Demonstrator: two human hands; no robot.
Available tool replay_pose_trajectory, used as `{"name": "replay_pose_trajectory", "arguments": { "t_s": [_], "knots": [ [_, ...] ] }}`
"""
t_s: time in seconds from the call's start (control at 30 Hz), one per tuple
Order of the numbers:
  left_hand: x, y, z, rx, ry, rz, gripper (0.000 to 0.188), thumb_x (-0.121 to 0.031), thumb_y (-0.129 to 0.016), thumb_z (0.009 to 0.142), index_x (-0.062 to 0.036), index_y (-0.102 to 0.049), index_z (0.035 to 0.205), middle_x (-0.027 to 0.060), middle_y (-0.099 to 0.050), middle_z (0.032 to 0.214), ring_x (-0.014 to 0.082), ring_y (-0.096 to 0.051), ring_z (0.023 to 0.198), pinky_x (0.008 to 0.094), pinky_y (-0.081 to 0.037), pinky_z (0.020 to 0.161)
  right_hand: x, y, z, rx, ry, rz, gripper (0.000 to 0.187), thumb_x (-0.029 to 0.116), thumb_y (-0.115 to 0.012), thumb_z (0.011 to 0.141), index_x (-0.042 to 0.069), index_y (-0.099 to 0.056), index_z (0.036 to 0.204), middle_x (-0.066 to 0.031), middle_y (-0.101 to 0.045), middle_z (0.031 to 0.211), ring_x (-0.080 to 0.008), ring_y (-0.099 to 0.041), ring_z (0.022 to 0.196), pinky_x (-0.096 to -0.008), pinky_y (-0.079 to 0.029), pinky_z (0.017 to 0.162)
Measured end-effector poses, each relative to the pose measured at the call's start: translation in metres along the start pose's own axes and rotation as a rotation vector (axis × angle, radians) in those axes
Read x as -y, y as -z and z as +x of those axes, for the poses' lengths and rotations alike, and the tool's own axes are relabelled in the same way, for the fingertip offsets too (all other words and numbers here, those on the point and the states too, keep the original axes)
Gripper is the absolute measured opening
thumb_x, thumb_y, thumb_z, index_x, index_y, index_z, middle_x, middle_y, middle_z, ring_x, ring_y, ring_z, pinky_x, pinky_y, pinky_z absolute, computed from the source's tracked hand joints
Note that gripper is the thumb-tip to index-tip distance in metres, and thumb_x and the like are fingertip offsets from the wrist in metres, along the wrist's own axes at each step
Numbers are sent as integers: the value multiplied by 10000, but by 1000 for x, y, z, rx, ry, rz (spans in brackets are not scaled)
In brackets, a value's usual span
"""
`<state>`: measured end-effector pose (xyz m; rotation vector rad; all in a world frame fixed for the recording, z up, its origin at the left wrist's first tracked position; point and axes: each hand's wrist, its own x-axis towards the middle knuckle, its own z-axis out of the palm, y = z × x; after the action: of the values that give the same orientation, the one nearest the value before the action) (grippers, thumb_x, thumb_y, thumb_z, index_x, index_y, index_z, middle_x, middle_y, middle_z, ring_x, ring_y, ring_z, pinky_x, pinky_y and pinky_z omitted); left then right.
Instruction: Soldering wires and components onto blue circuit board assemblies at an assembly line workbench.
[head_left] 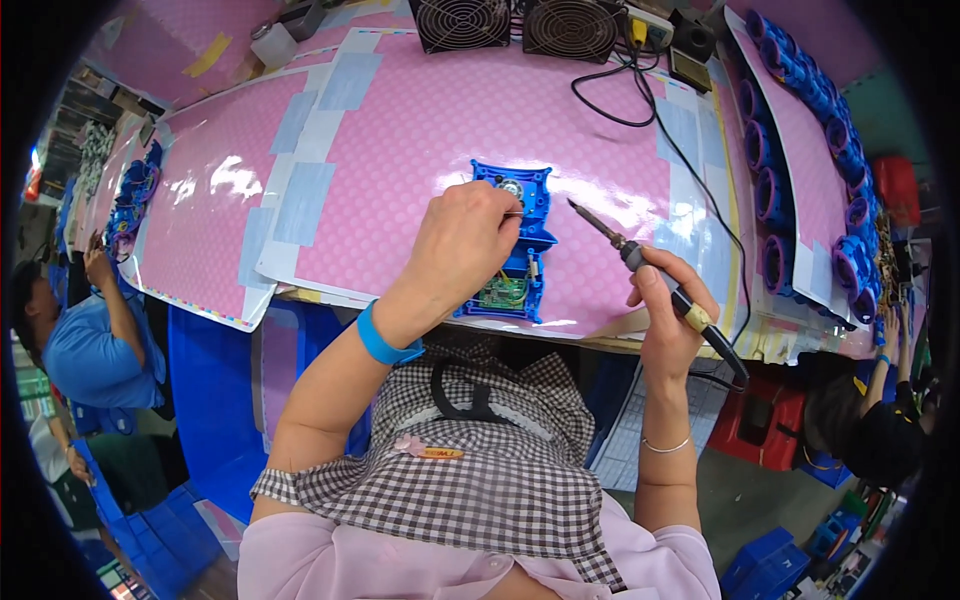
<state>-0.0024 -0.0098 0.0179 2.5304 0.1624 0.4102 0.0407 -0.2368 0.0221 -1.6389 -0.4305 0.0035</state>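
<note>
A blue plastic housing lies opened out on the pink table in front of me. In its near half sits a green circuit board with a few thin wires; a round metallic part shows in the far half. My left hand reaches over the housing with its fingers closed in a pinch beside the round part. What they pinch is too small to make out. Off to the right, my right hand grips a soldering iron by its handle. Its tip points up and left, apart from the housing.
Two black fans stand at the table's far edge. A black cable curves down the right side. Rows of blue housings line the right; more blue parts lie far left. People work on both sides. A red stool stands below right.
</note>
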Motion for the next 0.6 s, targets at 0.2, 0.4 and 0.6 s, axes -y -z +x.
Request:
{"name": "replay_pose_trajectory", "arguments": {
  "t_s": [0.2, 0.4, 0.6],
  "knots": [
    [-2, 25, -9, -194, -52, -182, 105, -83, -663, 787, -2, -702, 840, 144, -658, 762, 267, -643, 715, 364, -503, 657, 5, 5, -1, -34, -16, -11, 198, 28, -621, 852, -83, -651, 1013, -117, -647, 791, -134, -589, 623, -235, -457, 599],
    [6, 20, -25, -326, 294, -476, 124, -66, -720, 791, 24, -650, 841, 85, -679, 766, 134, -646, 719, 264, -491, 620, 7, 2, 3, -29, 24, 58, 184, 3, -637, 831, -68, -663, 999, -105, -646, 812, -126, -597, 624, -226, -465, 572],
    [-4, 5, -14, -295, 152, -251, 134, -64, -716, 752, 17, -642, 829, 140, -667, 762, 240, -663, 702, 339, -501, 610, 3, -8, 4, 72, 17, 14, 180, 0, -623, 842, -73, -656, 1003, -113, -650, 797, -125, -595, 628, -227, -466, 583]
  ]
}}
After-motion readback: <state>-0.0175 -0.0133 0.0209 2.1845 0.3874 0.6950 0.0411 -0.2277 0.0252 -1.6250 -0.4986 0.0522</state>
